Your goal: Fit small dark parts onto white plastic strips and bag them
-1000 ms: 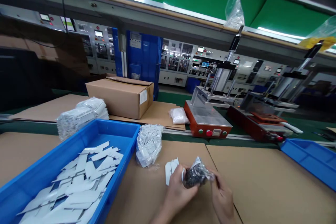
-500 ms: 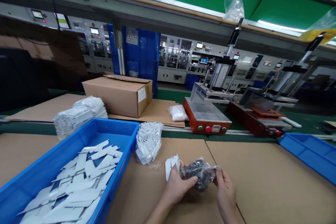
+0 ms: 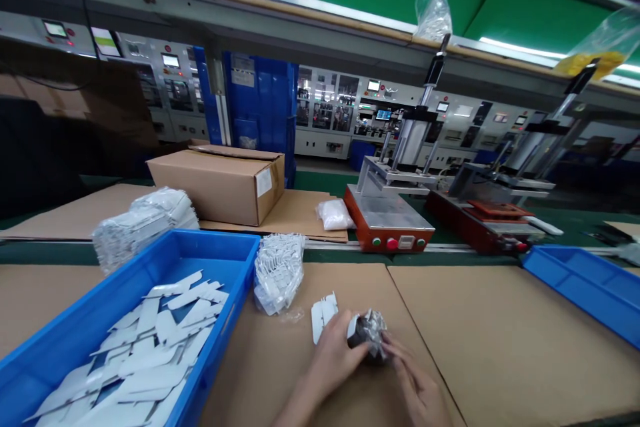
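Note:
A clear plastic bag of small dark parts (image 3: 371,335) is between my two hands, low in the middle of the view. My left hand (image 3: 336,351) is closed round the bag's left side. On the right, my right hand (image 3: 414,377) has its fingers pressed together against the bag. White flat pieces (image 3: 323,315) lie on the cardboard just beyond my left hand. A clear bag of white parts (image 3: 280,272) rests farther back, beside the blue bin (image 3: 243,240), which holds many loose white plates (image 3: 150,353).
A cardboard box (image 3: 215,183) and stacked white parts in plastic (image 3: 145,223) stand at the back left. Two red-based presses (image 3: 393,220) are behind the cardboard sheet (image 3: 480,327). A blue divided tray (image 3: 590,287) sits at the right.
The bag of dark parts has been gathered in and looks more compact. My right hand has moved left and closer to my left hand, and its fingers now lie against the bag.

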`<act>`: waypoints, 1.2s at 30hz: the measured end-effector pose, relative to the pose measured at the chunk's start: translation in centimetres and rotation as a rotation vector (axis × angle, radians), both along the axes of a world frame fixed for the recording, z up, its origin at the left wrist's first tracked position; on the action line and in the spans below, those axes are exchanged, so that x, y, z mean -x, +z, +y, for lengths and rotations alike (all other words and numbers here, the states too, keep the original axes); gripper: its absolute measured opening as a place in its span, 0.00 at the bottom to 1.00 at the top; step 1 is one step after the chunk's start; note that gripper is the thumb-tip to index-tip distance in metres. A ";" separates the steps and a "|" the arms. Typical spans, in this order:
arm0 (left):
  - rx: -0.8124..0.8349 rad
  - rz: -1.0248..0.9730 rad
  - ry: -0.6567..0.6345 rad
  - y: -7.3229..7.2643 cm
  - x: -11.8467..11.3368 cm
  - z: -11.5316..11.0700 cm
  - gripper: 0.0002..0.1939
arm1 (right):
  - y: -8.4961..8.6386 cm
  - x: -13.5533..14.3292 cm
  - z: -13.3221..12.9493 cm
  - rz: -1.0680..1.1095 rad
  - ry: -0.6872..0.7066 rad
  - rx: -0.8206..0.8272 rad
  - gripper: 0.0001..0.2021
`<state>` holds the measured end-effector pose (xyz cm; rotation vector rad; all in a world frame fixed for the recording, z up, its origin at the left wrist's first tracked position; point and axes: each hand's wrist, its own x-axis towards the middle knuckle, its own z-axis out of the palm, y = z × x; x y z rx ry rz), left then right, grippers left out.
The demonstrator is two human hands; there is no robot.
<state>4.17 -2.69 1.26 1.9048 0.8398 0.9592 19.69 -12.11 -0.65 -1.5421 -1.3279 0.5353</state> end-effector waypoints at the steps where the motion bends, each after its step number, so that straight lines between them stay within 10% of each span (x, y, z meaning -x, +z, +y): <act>1: -0.002 -0.017 -0.029 0.3 0.0 -0.1 0.18 | -0.3 0.1 -0.2 0.022 0.003 0.008 0.12; 15: -0.228 0.114 -0.354 3.2 0.7 -0.8 0.28 | -2.8 1.3 1.5 0.137 -0.091 0.056 0.23; 29: -0.642 0.275 -0.466 4.9 2.4 -2.5 0.14 | 5.3 2.5 -1.6 -0.097 0.060 0.212 0.09; 36: -0.196 0.038 -0.045 3.8 2.1 -4.2 0.06 | 6.3 4.0 -1.6 -0.189 0.070 0.218 0.07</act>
